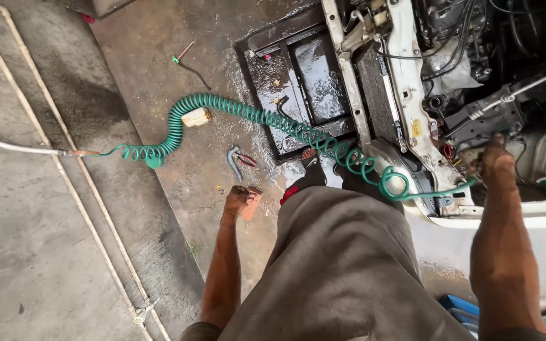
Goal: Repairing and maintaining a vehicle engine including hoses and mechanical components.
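Observation:
My left hand [237, 199] hangs at my side over the wet concrete floor and grips a small reddish-brown flat piece [251, 203]. My right hand [497, 163] reaches into the open engine bay [475, 76] of a white vehicle, with its fingers closed on something I cannot make out among the metal parts. A green coiled air hose [248, 113] runs from the floor at the left across to the engine bay, and its straight end [450, 191] passes close under my right hand. My grey trousers and one sandalled foot [308, 170] fill the lower middle.
A black oily drip tray [298, 69] lies on the floor beside the vehicle's front. Pliers with red handles [240, 160] lie near my foot. A pale block [196, 117] sits by the hose coil, and a green-tipped tool [184, 53] lies farther off. A blue object [459, 309] is at the lower right.

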